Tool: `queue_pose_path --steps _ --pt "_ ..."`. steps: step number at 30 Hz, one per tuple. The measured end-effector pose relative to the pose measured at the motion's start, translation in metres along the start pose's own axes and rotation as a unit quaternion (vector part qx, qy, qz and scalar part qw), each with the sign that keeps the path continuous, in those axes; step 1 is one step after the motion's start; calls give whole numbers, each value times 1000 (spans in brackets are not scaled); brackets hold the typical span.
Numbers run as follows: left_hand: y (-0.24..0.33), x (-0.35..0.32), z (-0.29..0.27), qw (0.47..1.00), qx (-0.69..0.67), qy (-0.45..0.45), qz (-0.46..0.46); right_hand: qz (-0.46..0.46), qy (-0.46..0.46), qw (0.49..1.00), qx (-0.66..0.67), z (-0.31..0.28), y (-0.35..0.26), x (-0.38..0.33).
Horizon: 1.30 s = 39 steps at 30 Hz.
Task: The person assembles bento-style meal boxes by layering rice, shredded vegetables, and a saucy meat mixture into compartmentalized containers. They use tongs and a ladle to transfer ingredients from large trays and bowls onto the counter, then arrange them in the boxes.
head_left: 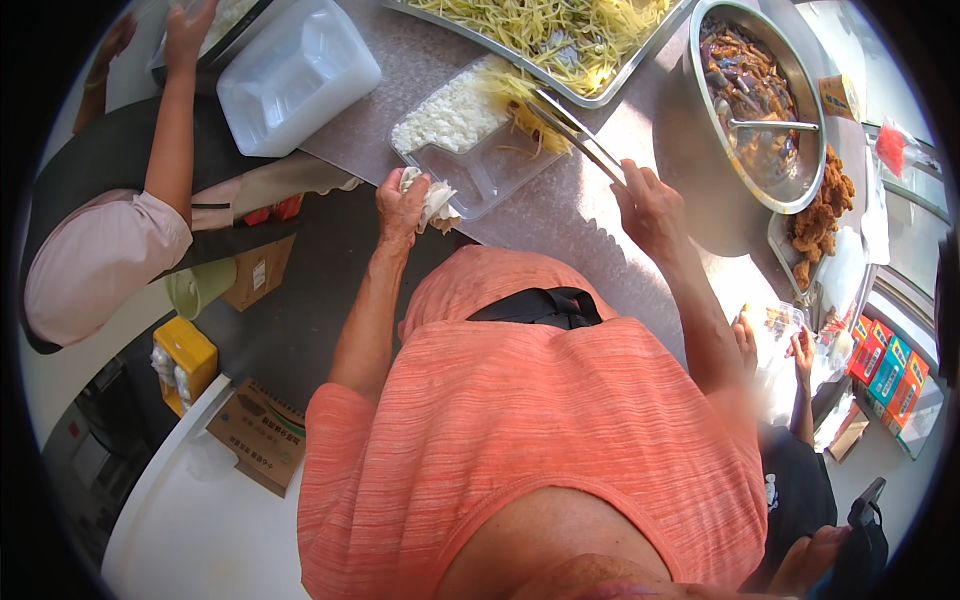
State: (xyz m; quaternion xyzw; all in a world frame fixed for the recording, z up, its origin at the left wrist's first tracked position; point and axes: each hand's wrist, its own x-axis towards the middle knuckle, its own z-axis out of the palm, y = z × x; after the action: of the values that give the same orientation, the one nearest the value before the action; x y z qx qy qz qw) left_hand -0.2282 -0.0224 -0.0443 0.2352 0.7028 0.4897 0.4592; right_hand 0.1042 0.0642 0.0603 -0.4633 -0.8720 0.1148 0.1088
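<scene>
While the steel table runs across the far half of the scene, the big things on it sit farthest away: a wide steel tray heaped with pale yellow shredded vegetable at far centre, and a round steel basin of dark braised pieces to the far right, a ladle resting in it. Nearer lies the clear compartment meal tray, white rice filling its far-left section, a tuft of the yellow shreds at its far-right edge, the near sections bare.

The right hand is clamped on the handle end of long metal tongs, whose axis runs from the hand up and to the left, the tips resting at the shreds on the meal tray's far-right corner. So the tray lies left and slightly far of that grip, along the tongs' own line.

The left hand is closed on a crumpled white cloth (or paper, hard to tell), touching the tray's near-left corner, and is the nearer hand to the tray itself.

At far left, another person's arm reaches past a stack of white containers.
</scene>
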Motion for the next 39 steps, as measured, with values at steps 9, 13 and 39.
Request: queue_pose_path --steps 9,13,39 --pt "0 1 -1 1000 18 1 3 1 -7 1000 7 -2 -6 4" --pt "-2 2 -4 999 48 -6 7 0 -12 1000 9 2 -8 6" --pt "15 1 -14 986 152 47 52 17 3 1000 11 15 -6 38"
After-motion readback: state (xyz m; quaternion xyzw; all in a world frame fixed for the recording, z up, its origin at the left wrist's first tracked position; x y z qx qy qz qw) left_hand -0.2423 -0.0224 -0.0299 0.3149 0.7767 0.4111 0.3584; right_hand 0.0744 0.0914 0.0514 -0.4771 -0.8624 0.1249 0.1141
